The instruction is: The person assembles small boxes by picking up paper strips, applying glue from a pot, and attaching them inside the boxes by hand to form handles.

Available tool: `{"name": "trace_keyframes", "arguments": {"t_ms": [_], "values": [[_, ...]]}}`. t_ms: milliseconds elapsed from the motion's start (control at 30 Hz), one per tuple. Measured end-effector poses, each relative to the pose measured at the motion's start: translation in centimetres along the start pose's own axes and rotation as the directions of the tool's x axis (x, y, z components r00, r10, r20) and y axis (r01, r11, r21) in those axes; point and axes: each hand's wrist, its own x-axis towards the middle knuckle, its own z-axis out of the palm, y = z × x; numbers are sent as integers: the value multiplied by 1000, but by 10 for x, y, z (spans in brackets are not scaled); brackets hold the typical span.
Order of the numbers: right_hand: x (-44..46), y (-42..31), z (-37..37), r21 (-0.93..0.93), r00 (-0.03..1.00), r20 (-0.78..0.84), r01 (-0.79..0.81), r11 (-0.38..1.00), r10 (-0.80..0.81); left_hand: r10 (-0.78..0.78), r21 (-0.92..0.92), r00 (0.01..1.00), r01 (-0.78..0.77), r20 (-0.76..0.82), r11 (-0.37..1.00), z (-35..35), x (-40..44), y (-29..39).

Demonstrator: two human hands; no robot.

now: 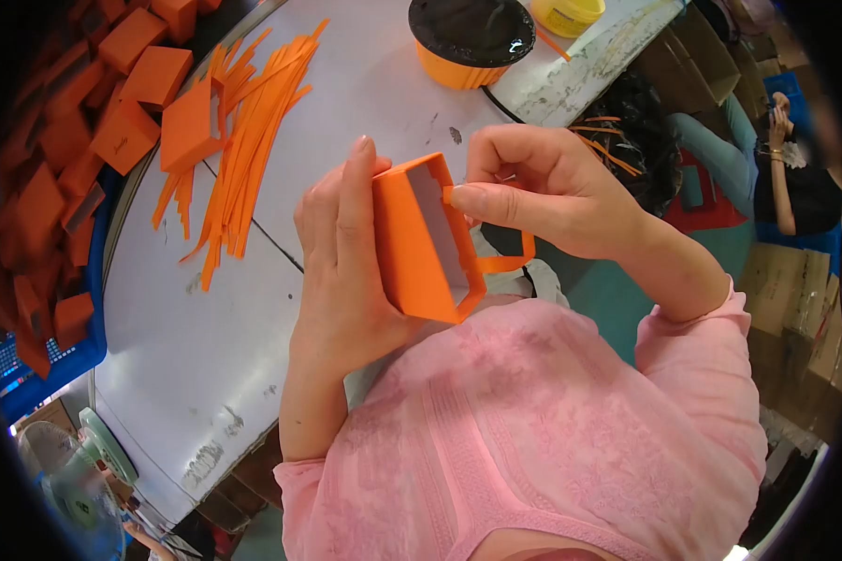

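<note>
An orange paper box (404, 245) with a pale grey inside is held up in front of my chest, its open side facing right. My left hand (339, 243) wraps round the box from the left, fingers pointing up. At the open side, my right hand (538, 192) pinches an orange strip (510, 264) between thumb and forefinger. This strip loops out from the box's edge and curves below my right hand. Whether its upper end is fixed to the box is hidden by my fingers.
More orange strips (262, 122) lie in a pile on the white table (187, 374). Orange boxes (126, 136) fill a blue basket (89, 353) at left. A tub of dark liquid (472, 33) and a yellow container (568, 14) stand at the back. A fan (75, 496) is lower left; another person (800, 187) sits at right.
</note>
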Motion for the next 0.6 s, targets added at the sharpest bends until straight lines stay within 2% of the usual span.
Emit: {"name": "trace_keyframes", "arguments": {"t_ms": [67, 200, 267, 300, 367, 500, 567, 600], "values": [[2, 0, 4, -22, 997, 0, 78, 997, -78, 66, 92, 997, -64, -28, 994, 0, -1, -1], [2, -2, 5, -134, 998, -32, 46, 990, -51, 85, 96, 996, -81, -30, 992, -3, -2, 2], [2, -1, 6, -325, 993, -67, 66, 943, -93, 156, 218, 988, -147, -23, 965, -3, -3, 0], [2, 0, 7, -323, 993, -70, 65, 944, -93, 157, 216, 987, -150, -19, 965, -4, -3, 0], [3, 1, 11, -458, 986, -83, 92, 884, -146, 188, 301, 982, -176, -12, 937, -7, -3, 2], [8, 10, 14, -341, 993, -45, 91, 936, -113, 209, 397, 977, -212, 52, 893, -16, -7, 3], [12, 12, 19, -208, 989, -31, -150, 967, 146, 225, 414, 964, -264, 142, 871, -20, -9, 1], [14, 21, 21, -197, 991, -5, -130, 972, 132, 212, 422, 967, -251, 138, 871, -23, -13, 2]]}}
